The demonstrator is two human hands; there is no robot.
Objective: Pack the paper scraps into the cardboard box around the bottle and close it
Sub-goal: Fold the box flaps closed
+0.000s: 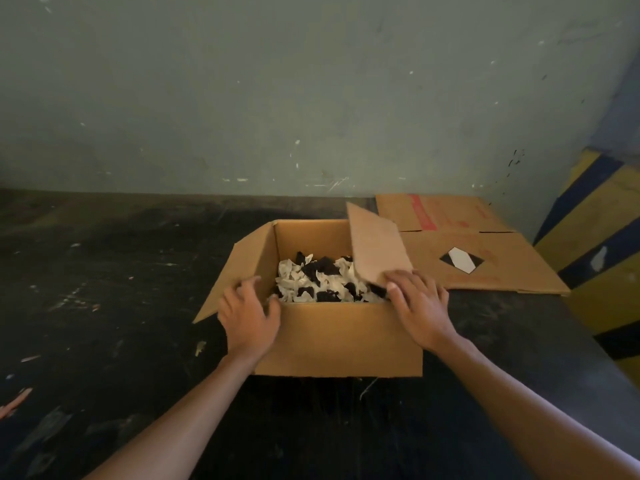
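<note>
A brown cardboard box (341,337) stands on the dark floor with its top open. Crumpled white and black paper scraps (320,280) fill its inside; no bottle shows among them. My left hand (247,313) rests on the box's near left corner, fingers on the left flap (235,275), which splays outward. My right hand (417,304) grips the near edge of the right flap (379,249), which is lifted and tilted inward over the scraps.
A flattened cardboard sheet (467,251) with red print and a black-and-white diamond label lies right of the box. A grey wall runs behind. A yellow and blue striped barrier (599,244) stands at the far right. Small paper bits litter the floor (104,306).
</note>
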